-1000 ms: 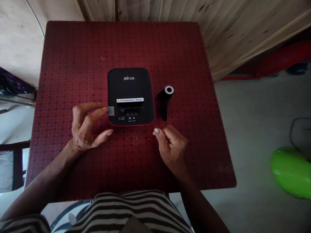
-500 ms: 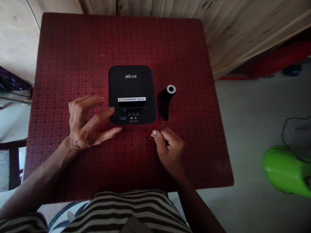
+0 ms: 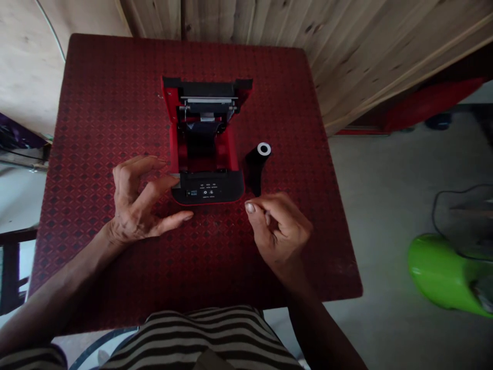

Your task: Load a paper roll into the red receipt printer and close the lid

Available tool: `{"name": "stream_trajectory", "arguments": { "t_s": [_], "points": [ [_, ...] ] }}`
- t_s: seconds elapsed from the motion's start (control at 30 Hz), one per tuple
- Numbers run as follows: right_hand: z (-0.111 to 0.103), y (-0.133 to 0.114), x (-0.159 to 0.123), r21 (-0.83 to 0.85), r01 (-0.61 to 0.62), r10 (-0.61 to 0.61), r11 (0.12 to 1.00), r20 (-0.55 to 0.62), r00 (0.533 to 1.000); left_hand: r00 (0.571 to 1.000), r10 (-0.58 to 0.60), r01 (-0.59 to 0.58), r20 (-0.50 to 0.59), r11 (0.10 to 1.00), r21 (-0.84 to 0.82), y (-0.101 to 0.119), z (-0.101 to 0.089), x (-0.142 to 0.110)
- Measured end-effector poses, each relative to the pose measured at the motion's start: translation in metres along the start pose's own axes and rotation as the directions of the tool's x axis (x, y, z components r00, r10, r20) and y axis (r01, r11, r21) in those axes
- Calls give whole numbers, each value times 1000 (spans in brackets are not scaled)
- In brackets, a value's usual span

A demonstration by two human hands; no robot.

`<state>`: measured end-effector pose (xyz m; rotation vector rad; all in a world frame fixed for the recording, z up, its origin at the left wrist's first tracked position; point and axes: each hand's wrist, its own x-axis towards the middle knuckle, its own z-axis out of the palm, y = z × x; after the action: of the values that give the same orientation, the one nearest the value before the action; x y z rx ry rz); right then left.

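A black and red label printer (image 3: 208, 191) sits on the table with its lid (image 3: 208, 91) raised, showing the red inner bay and the metal parts under the lid. My left hand (image 3: 140, 200) is open, fingers spread, with the index fingertip touching the button at the printer's front left corner. Its thumb is stretched out just in front of the printer. My right hand (image 3: 283, 231) is closed in a loose pinch near the front right corner, and no object shows in it. Beyond it, a black roll with a white ringed end (image 3: 264, 149) is beside the printer.
The table (image 3: 115, 103) has a red patterned cover and stands near a wooden plank wall (image 3: 285, 23). A bright green object (image 3: 442, 272) and a dark cable are on the floor at right. A dark chair (image 3: 11, 267) is at the left edge.
The printer's lid has swung up from flat and closed to upright, exposing the inside. My left hand stays at the corner button. My right hand has shifted slightly to the right.
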<state>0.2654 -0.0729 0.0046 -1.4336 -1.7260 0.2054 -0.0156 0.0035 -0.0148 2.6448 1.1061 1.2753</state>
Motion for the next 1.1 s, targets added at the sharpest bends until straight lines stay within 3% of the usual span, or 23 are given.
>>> {"name": "stream_trajectory", "arguments": {
  "t_s": [0.13,0.23,0.3,0.43,0.5,0.63,0.93,1.1],
  "points": [
    [-1,-13,38,-104,206,-201,973,51,978,1000,14,-14,15,999,-45,1,3,-1],
    [10,-19,73,-168,326,-282,930,241,929,1000,-4,4,0,998,-61,-1,7,-5],
    [19,-21,96,-240,349,-227,906,420,878,999,-27,25,-26,996,-84,-3,11,-9],
    [38,-32,134,-349,388,-33,853,706,707,992,-113,106,-52,987,-123,-10,17,-16],
    [45,-38,144,-384,424,26,821,766,643,987,-146,137,-60,982,-131,-13,18,-19],
    [55,-42,152,-410,499,64,763,817,573,985,-167,162,-32,980,-111,-15,16,-20],
    [65,-31,156,-375,538,5,755,824,567,990,-144,142,-8,980,-141,-12,16,-19],
    [63,-34,154,-430,467,54,773,777,627,991,-133,132,5,978,-160,-13,16,-19]
  ]
}}
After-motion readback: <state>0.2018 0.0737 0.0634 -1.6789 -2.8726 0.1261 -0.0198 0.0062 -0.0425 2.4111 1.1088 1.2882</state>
